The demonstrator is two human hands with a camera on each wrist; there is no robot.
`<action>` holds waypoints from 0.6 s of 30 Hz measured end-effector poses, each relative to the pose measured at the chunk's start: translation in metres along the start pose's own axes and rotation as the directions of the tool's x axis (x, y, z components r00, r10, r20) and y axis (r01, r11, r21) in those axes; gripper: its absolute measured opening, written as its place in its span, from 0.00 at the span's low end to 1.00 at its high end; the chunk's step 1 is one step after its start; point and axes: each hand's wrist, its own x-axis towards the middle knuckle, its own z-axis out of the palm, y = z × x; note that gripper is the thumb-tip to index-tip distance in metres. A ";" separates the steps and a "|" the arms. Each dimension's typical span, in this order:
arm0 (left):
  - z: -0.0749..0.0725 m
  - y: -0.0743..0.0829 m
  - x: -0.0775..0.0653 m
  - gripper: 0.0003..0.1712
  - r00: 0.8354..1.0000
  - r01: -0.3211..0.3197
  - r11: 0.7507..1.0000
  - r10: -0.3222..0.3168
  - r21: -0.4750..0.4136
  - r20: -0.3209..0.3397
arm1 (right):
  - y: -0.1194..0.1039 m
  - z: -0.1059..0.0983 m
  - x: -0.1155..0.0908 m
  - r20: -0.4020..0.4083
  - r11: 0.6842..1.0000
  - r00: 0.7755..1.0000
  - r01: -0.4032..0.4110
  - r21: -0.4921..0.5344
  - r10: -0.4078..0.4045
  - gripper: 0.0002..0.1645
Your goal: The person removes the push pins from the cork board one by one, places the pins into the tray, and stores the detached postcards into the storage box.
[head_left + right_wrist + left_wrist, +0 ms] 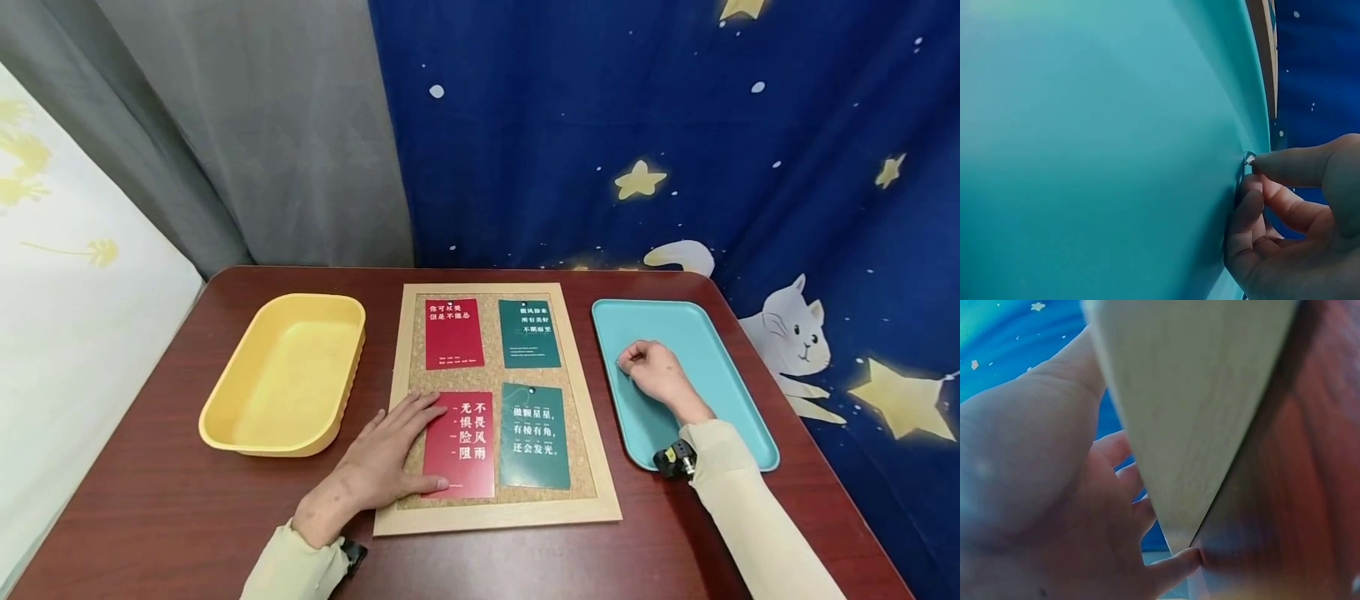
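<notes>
My left hand (pixel 378 454) lies over the left edge of a wood-framed cork board (pixel 495 512), its fingers stretched out. The fingertips and thumb tip rest on the lower red card (pixel 468 446), which has white writing. Beside that card is a lower green card (pixel 536 442) with a dark round tack (pixel 532 389) at its top. Over at the teal tray (pixel 712 392), my right hand (pixel 660 373) has its fingers curled close to the tray's left side. Between thumb and forefinger it pinches a small shiny tack (pixel 1249 158), mostly covered by the fingertips.
An upper red card (pixel 454 333) and an upper green card (pixel 530 335) are tacked along the board's far side. To the left stands a yellow basin (pixel 288 383). Curtains (pixel 525 167) hang behind the dark red-brown table (pixel 450 567).
</notes>
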 end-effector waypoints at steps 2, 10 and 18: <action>0.000 0.000 0.000 0.58 1.000 -0.001 1.000 0.001 0.002 -0.001 | -0.001 0.001 0.000 -0.006 1.000 1.000 0.006 0.004 -0.006 0.11; 0.000 -0.001 0.001 0.58 1.000 0.002 1.000 -0.002 -0.002 -0.004 | -0.007 0.003 -0.006 -0.053 0.998 0.997 0.063 -0.011 -0.064 0.09; 0.002 -0.001 0.002 0.58 1.000 -0.007 1.000 0.007 0.000 -0.011 | -0.017 0.005 -0.015 -0.078 0.976 0.976 0.198 -0.089 -0.205 0.05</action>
